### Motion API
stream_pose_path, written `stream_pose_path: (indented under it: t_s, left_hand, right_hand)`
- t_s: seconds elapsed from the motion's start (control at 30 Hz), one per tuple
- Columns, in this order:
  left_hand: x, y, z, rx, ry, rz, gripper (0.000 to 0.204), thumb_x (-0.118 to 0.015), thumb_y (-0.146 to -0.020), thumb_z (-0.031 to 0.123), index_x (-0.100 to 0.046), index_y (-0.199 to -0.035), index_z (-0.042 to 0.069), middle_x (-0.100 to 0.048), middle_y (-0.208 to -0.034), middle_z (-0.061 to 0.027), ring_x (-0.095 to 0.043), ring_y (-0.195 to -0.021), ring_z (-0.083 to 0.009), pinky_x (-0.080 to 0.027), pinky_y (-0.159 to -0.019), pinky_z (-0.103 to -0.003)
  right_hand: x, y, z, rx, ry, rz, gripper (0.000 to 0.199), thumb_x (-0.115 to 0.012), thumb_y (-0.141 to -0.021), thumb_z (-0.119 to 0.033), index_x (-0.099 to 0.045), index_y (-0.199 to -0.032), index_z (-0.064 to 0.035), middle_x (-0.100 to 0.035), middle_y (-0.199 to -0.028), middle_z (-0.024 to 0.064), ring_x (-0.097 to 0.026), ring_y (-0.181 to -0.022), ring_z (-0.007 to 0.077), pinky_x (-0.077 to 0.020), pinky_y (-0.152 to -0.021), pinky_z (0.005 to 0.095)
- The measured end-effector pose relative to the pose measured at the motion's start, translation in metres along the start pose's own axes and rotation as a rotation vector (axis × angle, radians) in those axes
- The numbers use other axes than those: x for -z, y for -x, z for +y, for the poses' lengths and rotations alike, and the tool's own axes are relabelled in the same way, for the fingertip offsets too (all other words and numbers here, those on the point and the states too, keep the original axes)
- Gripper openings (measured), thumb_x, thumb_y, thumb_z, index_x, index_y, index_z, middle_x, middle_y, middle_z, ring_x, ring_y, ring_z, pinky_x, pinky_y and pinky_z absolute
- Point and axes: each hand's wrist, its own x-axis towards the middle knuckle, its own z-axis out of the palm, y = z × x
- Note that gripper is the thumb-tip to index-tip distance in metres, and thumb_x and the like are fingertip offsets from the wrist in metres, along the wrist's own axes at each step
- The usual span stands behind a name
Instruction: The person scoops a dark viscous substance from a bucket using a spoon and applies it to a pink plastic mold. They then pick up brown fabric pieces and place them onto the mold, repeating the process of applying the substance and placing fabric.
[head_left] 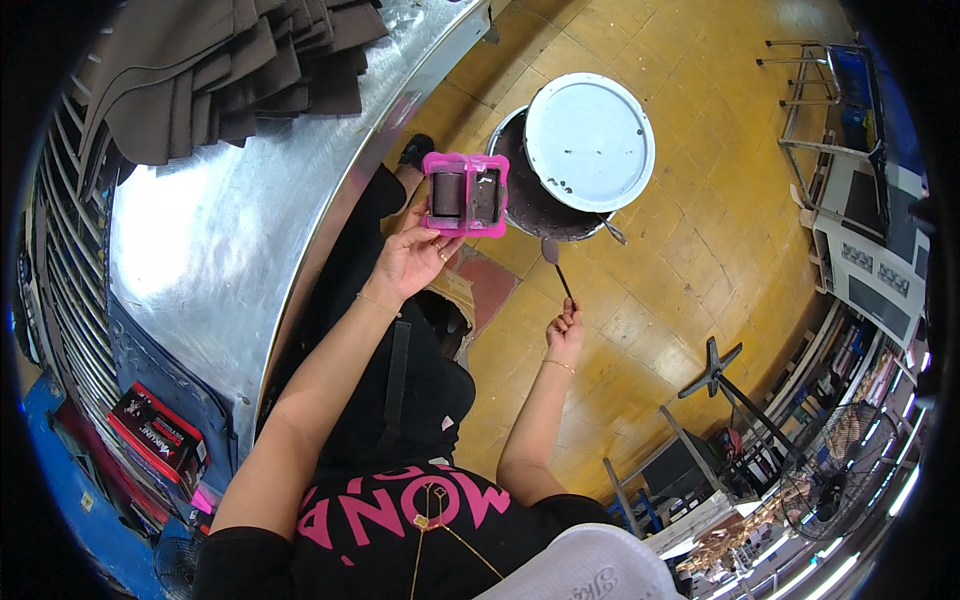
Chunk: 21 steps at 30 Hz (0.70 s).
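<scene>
My left hand (408, 262) grips the near edge of a pink two-compartment holder (467, 231). A dark brown roller-like piece (448, 195) lies in its left compartment, and something dark and glossy fills the right one. To the right, the fingers of my right hand (566, 333) are closed round the thin handle of a small spatula (562, 278). Dark brown matter coats its flat head, which is just below the bucket's near rim. The white bucket (497, 128) holds dark brown paste, partly hidden by a white round lid (590, 140) resting across its top.
A dark-handled tool (614, 231) sticks out over the bucket's rim. On my left stands a metal table (250, 230) bearing a fanned stack of dark brown cut sheets (215, 75) and a red-black box (158, 432). A chair (815, 90) and a pedestal fan (838, 470) stand right.
</scene>
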Motion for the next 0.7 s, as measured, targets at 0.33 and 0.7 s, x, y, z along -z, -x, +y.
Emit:
stream_pose_path:
  t_s: [0.33, 0.7]
  left_hand:
    - [-0.028, -0.006, -0.009, 0.044, -0.02, -0.086, 0.055, -0.056, -0.079, -0.005, -0.047, -0.129, 0.015, -0.057, -0.121, -0.008, -0.056, -0.113, -0.0241, -0.038, -0.106, -0.042]
    - [-0.06, -0.007, -0.017, 0.055, 0.035, -0.194, 0.06, -0.057, -0.078, -0.007, -0.046, -0.131, 0.017, -0.057, -0.124, -0.0087, -0.055, -0.115, -0.0259, -0.036, -0.109, -0.044]
  right_hand:
    - [-0.137, 0.135, -0.056, 0.286, 0.312, -0.511, 0.029, -0.05, -0.099, -0.03, -0.057, -0.111, -0.0046, -0.063, -0.099, 0.0095, -0.034, -0.041, 0.0035, -0.0251, -0.035, 0.0177]
    - [-0.214, 0.216, -0.022, 0.738, 0.565, -0.568, 0.03, -0.047, -0.1, -0.028, -0.056, -0.104, 0.0005, -0.064, -0.087, 0.015, -0.039, -0.039, 0.0053, -0.026, -0.036, 0.0188]
